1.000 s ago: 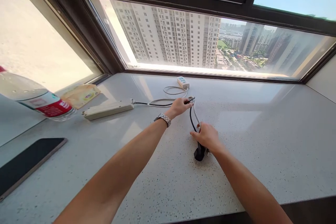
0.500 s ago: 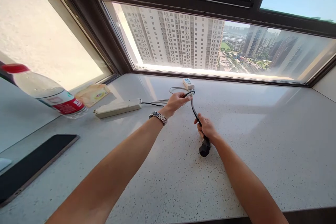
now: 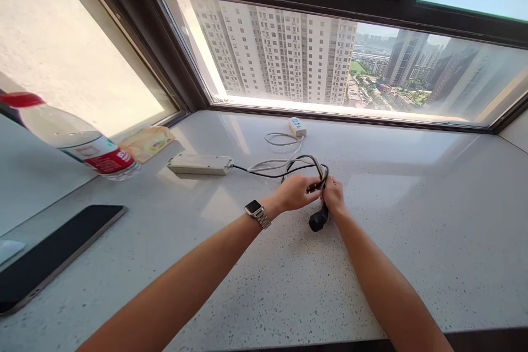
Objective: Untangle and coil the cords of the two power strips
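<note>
1. Left hand (image 3: 296, 192): closed around a folded loop of black cable (image 3: 303, 165) and grey cable (image 3: 272, 164), just above the stone counter (image 3: 412, 220). A metal-band wristwatch (image 3: 256, 212) sits on this wrist.
2. Right hand (image 3: 333, 196): fingers closed on the same black cable, right beside the left hand (the two hands touch or nearly touch; which cannot be told).
3. Black plug (image 3: 317, 221): hangs just below the right hand at the end of the black cable, at or just above the counter surface.
4. Cable routing: the black cable runs left from the hands to a white power strip (image 3: 200, 164) lying flat on the counter. The grey cable curves back toward a small white adapter (image 3: 297, 126) near the window frame (image 3: 330, 115).
5. Surroundings, left side: a clear water bottle (image 3: 78, 140) with red cap and red label; a yellow tissue packet (image 3: 147, 142) between bottle and power strip; a dark phone (image 3: 53, 256) lying flat, near the counter's front-left edge.
</note>
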`<act>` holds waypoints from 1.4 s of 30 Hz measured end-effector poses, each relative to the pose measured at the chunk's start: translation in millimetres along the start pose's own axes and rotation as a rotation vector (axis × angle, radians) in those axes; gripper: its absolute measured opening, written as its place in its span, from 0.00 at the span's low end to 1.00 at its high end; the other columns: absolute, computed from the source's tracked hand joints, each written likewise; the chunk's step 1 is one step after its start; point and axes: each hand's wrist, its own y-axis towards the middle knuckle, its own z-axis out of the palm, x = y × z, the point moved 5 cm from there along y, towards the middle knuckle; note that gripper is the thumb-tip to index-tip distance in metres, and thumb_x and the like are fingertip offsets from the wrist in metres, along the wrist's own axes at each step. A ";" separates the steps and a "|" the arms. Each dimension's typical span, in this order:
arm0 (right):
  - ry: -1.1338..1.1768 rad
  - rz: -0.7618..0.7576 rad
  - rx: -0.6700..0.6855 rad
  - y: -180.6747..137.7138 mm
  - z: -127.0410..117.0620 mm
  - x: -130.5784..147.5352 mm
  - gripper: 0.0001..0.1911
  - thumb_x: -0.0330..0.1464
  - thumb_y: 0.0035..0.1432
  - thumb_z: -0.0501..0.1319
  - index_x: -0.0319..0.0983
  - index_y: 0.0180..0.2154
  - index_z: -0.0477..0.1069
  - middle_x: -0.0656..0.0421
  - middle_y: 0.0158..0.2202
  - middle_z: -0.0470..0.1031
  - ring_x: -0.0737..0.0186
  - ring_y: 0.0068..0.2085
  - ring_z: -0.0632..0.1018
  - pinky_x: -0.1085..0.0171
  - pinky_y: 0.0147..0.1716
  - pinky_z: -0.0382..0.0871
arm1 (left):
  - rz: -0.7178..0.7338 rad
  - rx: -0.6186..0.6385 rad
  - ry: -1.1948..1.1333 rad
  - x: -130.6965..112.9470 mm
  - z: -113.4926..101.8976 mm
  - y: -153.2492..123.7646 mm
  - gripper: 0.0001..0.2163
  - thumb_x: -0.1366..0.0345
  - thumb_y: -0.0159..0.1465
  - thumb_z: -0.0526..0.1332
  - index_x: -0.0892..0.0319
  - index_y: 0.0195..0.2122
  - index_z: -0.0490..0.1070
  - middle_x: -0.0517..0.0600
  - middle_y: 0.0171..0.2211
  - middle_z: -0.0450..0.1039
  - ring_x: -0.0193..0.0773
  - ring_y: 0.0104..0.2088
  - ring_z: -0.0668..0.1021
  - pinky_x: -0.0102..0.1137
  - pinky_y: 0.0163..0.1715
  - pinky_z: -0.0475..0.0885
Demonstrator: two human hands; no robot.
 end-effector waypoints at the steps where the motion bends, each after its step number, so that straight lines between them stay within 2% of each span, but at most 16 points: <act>1: 0.045 -0.009 0.013 0.1 -1.4 -0.7 0.32 0.52 0.63 0.38 0.38 0.28 0.69 0.64 0.13 0.56 0.68 0.13 0.60 0.68 0.12 0.55 | 0.003 0.016 -0.019 -2.1 4.4 -1.9 0.10 0.61 0.59 0.52 0.58 0.28 0.69 0.51 0.25 0.71 0.38 0.26 0.70 0.30 0.27 0.60; 3: 0.080 -0.033 0.038 0.4 -3.4 -2.4 0.33 0.52 0.62 0.39 0.36 0.33 0.72 0.64 0.13 0.58 0.67 0.14 0.61 0.68 0.14 0.56 | -0.001 0.040 -0.080 -1.6 9.8 -3.1 0.12 0.59 0.59 0.51 0.59 0.28 0.70 0.53 0.28 0.72 0.40 0.29 0.72 0.31 0.30 0.63; 5: 0.023 -0.071 0.043 1.5 -4.6 -3.7 0.28 0.52 0.59 0.47 0.36 0.35 0.72 0.64 0.16 0.61 0.67 0.17 0.64 0.69 0.16 0.59 | -0.079 0.022 -0.248 6.0 9.5 -0.7 0.14 0.57 0.59 0.50 0.59 0.25 0.69 0.54 0.29 0.72 0.41 0.32 0.73 0.32 0.32 0.66; 9: -0.055 -0.148 0.054 4.7 -3.6 -4.3 0.20 0.47 0.53 0.55 0.37 0.34 0.71 0.64 0.21 0.65 0.67 0.22 0.68 0.69 0.21 0.62 | -0.480 -0.160 -0.843 31.3 5.3 8.1 0.20 0.49 0.58 0.48 0.61 0.28 0.69 0.54 0.31 0.73 0.40 0.31 0.74 0.32 0.28 0.70; 11: -0.055 -0.168 0.077 5.4 -2.5 -4.0 0.17 0.45 0.51 0.55 0.37 0.31 0.70 0.64 0.21 0.64 0.68 0.21 0.68 0.70 0.20 0.61 | -0.539 -0.184 -0.984 32.0 6.9 16.0 0.18 0.50 0.55 0.55 0.62 0.28 0.70 0.52 0.29 0.72 0.37 0.28 0.73 0.30 0.26 0.69; 13: -0.038 -0.174 0.113 4.9 -1.1 -3.4 0.16 0.45 0.50 0.54 0.38 0.27 0.67 0.64 0.19 0.63 0.69 0.19 0.66 0.70 0.18 0.59 | -0.504 -0.176 -0.989 27.2 8.0 24.9 0.13 0.55 0.52 0.60 0.63 0.23 0.69 0.48 0.22 0.69 0.33 0.24 0.71 0.27 0.25 0.67; 16: 0.009 -0.164 0.151 1.8 0.9 -2.7 0.17 0.46 0.49 0.52 0.39 0.24 0.63 0.63 0.19 0.63 0.70 0.16 0.63 0.69 0.14 0.56 | -0.486 -0.222 -0.966 23.3 6.1 31.9 0.11 0.62 0.53 0.61 0.63 0.18 0.66 0.45 0.16 0.65 0.29 0.18 0.67 0.25 0.23 0.65; 19: 0.035 -0.201 0.092 -1.9 -0.7 0.5 0.19 0.47 0.50 0.51 0.38 0.25 0.67 0.59 0.24 0.70 0.68 0.19 0.68 0.69 0.16 0.60 | -0.494 -0.294 -0.970 24.9 -3.6 32.8 0.11 0.63 0.58 0.58 0.63 0.21 0.67 0.48 0.19 0.70 0.30 0.20 0.71 0.25 0.23 0.66; 22: 0.023 -0.266 0.034 -5.0 -2.7 5.1 0.21 0.45 0.54 0.49 0.36 0.32 0.72 0.56 0.30 0.74 0.64 0.28 0.74 0.67 0.27 0.68 | -0.569 -0.419 -1.036 30.7 -15.9 31.4 0.10 0.63 0.61 0.56 0.62 0.27 0.66 0.51 0.24 0.74 0.33 0.23 0.76 0.28 0.26 0.71; 26: -0.199 -0.317 -0.081 -9.9 -8.9 11.8 0.22 0.40 0.59 0.47 0.38 0.42 0.75 0.56 0.37 0.77 0.61 0.37 0.75 0.66 0.36 0.67 | -0.595 -0.492 -1.100 29.2 -18.8 31.8 0.10 0.61 0.62 0.57 0.63 0.29 0.65 0.53 0.28 0.76 0.34 0.22 0.77 0.31 0.26 0.74; 29: -0.488 -0.281 -0.212 -16.1 -15.8 16.7 0.21 0.41 0.61 0.47 0.39 0.37 0.76 0.53 0.38 0.76 0.58 0.37 0.75 0.65 0.33 0.64 | -0.532 -0.546 -1.018 25.5 -20.7 28.2 0.11 0.58 0.61 0.59 0.62 0.28 0.67 0.52 0.30 0.76 0.34 0.25 0.78 0.26 0.21 0.73; 31: -0.644 -0.257 -0.239 -20.4 -17.0 19.2 0.23 0.43 0.63 0.47 0.39 0.31 0.75 0.52 0.33 0.75 0.57 0.33 0.74 0.65 0.29 0.62 | -0.518 -0.501 -0.939 24.0 -23.3 23.9 0.11 0.58 0.58 0.62 0.62 0.27 0.68 0.52 0.30 0.76 0.36 0.27 0.78 0.24 0.19 0.71; 33: -0.716 -0.288 -0.229 -24.2 -15.1 21.6 0.24 0.43 0.64 0.46 0.39 0.27 0.73 0.53 0.28 0.74 0.58 0.30 0.73 0.66 0.27 0.59 | -0.546 -0.360 -0.947 22.0 -23.8 19.5 0.10 0.61 0.54 0.66 0.62 0.29 0.68 0.51 0.29 0.76 0.37 0.26 0.79 0.25 0.20 0.72; 37: -0.712 -0.424 -0.202 -29.6 -9.2 23.5 0.23 0.41 0.65 0.45 0.39 0.28 0.71 0.55 0.27 0.73 0.61 0.28 0.72 0.67 0.27 0.57 | -0.608 -0.128 -1.077 11.2 -23.5 11.2 0.15 0.70 0.48 0.69 0.60 0.34 0.66 0.49 0.25 0.76 0.38 0.24 0.79 0.30 0.26 0.76; 40: -0.687 -0.450 -0.191 -30.2 -7.9 21.4 0.22 0.40 0.65 0.45 0.38 0.29 0.72 0.55 0.27 0.74 0.61 0.29 0.72 0.67 0.28 0.58 | -0.592 -0.141 -1.092 3.3 -22.0 10.7 0.13 0.71 0.49 0.68 0.61 0.33 0.66 0.49 0.25 0.75 0.37 0.23 0.79 0.30 0.25 0.76; 42: -0.657 -0.439 -0.182 -29.9 -8.2 20.7 0.22 0.39 0.65 0.45 0.38 0.31 0.73 0.54 0.30 0.75 0.60 0.31 0.73 0.67 0.30 0.59 | -0.575 -0.209 -1.078 1.6 -18.9 12.6 0.10 0.72 0.50 0.66 0.61 0.31 0.66 0.48 0.24 0.74 0.36 0.21 0.78 0.30 0.24 0.76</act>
